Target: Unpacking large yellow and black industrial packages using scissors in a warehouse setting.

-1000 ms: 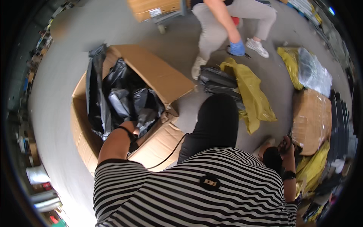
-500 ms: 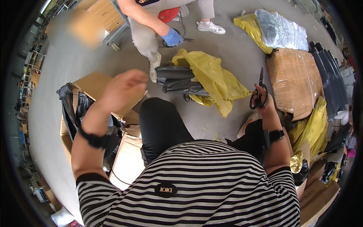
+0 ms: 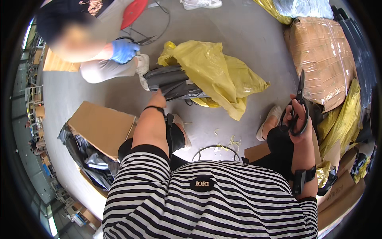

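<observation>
My right hand [image 3: 299,123] is closed round black-handled scissors [image 3: 301,85], whose blades point up and away from me. With my left arm stretched forward, my left hand [image 3: 158,98] is at the near-left end of a bundle of dark grey and black plastic-wrapped packages [image 3: 171,81]. Its fingers are mostly hidden, so whether it grips the bundle cannot be made out. A torn yellow woven sack [image 3: 207,65] lies over the right part of the bundle on the floor.
At the far left a co-worker's blue-gloved hand [image 3: 122,51] holds another pair of scissors [image 3: 145,40]. An open cardboard box [image 3: 101,127] with black plastic stands at my left. A large taped brown package [image 3: 322,59] and yellow sacks [image 3: 338,119] lie at right. Yellow scraps [image 3: 230,142] litter the floor.
My left hand has reached forward and down to the dark bundle. My right hand, still holding the scissors, appears farther right. The co-worker has leaned in lower, gloved hand farther left. My view has shifted.
</observation>
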A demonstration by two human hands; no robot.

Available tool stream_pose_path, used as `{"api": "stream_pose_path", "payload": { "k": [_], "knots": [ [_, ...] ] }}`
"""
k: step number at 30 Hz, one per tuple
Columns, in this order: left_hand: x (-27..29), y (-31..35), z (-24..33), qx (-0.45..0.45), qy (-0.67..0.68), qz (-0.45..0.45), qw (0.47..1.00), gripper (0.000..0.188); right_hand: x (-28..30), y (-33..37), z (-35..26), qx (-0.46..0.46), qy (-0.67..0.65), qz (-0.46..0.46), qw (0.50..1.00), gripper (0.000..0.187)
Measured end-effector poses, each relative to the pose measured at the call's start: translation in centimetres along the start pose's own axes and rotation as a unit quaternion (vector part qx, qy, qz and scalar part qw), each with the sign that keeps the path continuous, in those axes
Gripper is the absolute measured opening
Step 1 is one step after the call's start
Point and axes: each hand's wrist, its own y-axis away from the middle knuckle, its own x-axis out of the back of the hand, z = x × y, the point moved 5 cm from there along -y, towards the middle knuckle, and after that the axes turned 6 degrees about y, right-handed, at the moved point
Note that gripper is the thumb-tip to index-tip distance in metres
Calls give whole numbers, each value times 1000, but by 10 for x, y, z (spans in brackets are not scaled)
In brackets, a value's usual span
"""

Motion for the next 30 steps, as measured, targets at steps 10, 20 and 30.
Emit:
{"api": "stream_pose_path", "payload": {
  "k": [10,20,30],
  "knots": [
    [6,-13,-27,-18,-52,101,993,22,-6,-10,8,-18,11,15,1000,35],
    [204,203,99,-310,8,-104,945,22,-24,14,-6,34,22,-58,998,40],
    [253,318,230,-265,706,-152,639,14,-41,57,8,133,102,-169,971,35]
  ]
}}
